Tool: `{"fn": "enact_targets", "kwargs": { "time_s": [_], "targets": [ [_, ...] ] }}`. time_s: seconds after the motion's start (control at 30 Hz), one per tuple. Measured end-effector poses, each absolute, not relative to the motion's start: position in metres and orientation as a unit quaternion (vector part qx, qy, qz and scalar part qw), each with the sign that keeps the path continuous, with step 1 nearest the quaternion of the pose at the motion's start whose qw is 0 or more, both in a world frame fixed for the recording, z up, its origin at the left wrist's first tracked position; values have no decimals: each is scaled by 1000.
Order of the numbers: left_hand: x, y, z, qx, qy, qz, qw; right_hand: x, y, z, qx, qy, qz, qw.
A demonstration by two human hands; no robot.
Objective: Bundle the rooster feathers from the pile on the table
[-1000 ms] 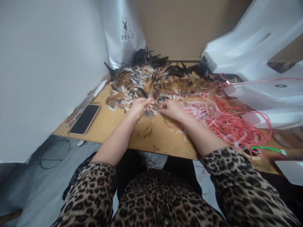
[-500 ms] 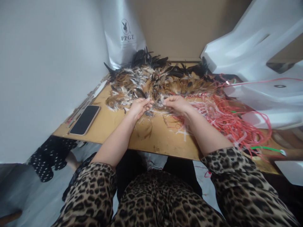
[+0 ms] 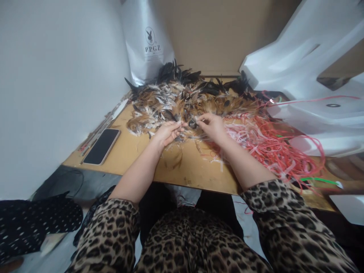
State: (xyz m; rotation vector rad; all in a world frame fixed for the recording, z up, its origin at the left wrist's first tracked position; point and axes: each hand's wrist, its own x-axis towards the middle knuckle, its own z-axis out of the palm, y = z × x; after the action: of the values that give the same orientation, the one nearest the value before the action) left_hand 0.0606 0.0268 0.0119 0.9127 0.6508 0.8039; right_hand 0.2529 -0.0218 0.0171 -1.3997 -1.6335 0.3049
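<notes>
A wide heap of brown, white and black feathers [image 3: 159, 100] lies across the back of the table. At its near edge my left hand [image 3: 170, 132] is pinched at the thumb and index finger, the other fingers curled, palm turned up; what it grips is too small to make out. Facing it a short gap away, my right hand [image 3: 212, 127] pinches a small dark-and-pale feather [image 3: 192, 123] between thumb and fingertips. A few loose feathers [image 3: 178, 161] are on the bare wood below my hands.
Red and pink plastic strands [image 3: 264, 140] are tangled to the right, with a green tie [image 3: 321, 180] beside them. A phone [image 3: 101, 146] lies at the table's left. Behind stand a silver-white bag [image 3: 150, 57] and white plastic [image 3: 284, 57]. Dotted dark cloth [image 3: 36, 223] shows lower left.
My right hand has shifted slightly left, its fingers nearer my left hand, and the dark feather shows at its fingertips. The dotted cloth at lower left has moved further left and down.
</notes>
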Motion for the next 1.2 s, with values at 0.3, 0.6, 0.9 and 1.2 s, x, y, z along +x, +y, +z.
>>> {"fn": "enact_targets", "kwargs": {
  "time_s": [0.3,0.6,0.9,1.2],
  "targets": [
    [63,18,13,414,284,281,818,244,-33,23,-549,-793,-156,215],
    [63,21,12,409,300,308,805,239,-25,18,-546,-728,47,412],
    [62,17,19,396,277,342,806,236,-25,25,-417,-298,637,576],
    [59,18,10,411,208,285,841,222,-31,22,-297,-336,731,514]
  ]
}}
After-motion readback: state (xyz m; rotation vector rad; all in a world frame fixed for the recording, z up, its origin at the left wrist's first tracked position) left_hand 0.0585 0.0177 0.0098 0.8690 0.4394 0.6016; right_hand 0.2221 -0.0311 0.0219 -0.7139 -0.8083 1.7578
